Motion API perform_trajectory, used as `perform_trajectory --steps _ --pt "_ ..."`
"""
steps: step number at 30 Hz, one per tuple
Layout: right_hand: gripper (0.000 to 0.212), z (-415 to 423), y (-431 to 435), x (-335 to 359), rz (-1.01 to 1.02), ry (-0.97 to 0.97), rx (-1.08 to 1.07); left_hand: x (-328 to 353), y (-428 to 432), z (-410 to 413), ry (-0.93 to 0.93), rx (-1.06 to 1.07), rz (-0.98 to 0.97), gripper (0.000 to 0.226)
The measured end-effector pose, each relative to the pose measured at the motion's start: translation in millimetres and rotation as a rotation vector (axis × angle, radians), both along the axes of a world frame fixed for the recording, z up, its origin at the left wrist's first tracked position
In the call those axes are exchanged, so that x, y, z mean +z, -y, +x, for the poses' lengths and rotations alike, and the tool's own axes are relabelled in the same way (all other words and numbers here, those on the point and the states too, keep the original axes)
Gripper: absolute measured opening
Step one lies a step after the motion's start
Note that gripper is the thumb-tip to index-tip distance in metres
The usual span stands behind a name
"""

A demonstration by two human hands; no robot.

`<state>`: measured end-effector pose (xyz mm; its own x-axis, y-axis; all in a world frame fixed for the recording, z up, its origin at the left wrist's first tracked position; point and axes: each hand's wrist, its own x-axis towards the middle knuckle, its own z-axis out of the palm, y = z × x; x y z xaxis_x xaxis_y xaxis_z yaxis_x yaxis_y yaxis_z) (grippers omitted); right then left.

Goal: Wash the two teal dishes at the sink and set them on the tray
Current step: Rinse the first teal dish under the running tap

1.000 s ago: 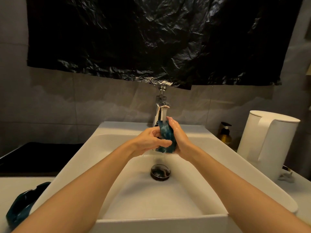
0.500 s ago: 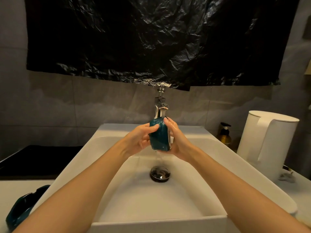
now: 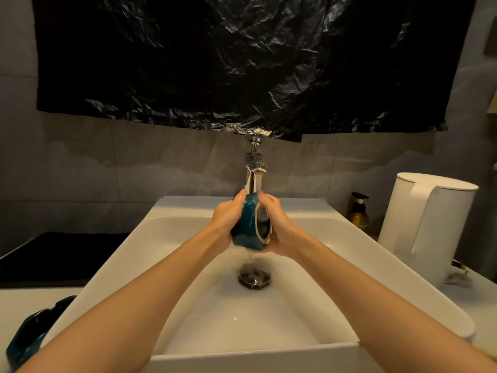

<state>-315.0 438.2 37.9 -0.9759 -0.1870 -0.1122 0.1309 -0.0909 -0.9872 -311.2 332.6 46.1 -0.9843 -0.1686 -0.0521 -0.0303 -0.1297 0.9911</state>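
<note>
Teal dish (image 3: pixel 248 224) on edge under tap (image 3: pixel 254 175) — both hands clasp it, L (image 3: pixel 226 220) & R (image 3: pixel 278 227).

Two glossy teal ceramic dishes (image 3: pixel 248 224) (image 3: pixel 28 337) | two bare hands (image 3: pixel 227 218) (image 3: pixel 279 226) | one white rectangular basin (image 3: pixel 376 267) | one chrome tap (image 3: pixel 254 173) | one white kettle (image 3: pixel 427 224) | one amber pump bottle (image 3: pixel 359 211) | possibly one black tray (image 3: pixel 61 255), dim.

No lettering, label, brand mark or number can be read anywhere; the amber pump bottle (image 3: pixel 358 214) and white kettle (image 3: pixel 427 224) show plain faces.
</note>
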Motion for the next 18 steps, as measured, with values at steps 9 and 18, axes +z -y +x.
perform_trajectory --steps 9,18 --pt "0.042 5.3 3.4 4.8 -0.003 0.067 0.008 0.5 4.2 -1.2 -0.003 -0.026 0.007 0.03" --pt "0.044 5.3 0.8 8.5 -0.043 0.085 0.0 0.7 6.3 -1.7 -0.01 -0.052 -0.022 0.038"
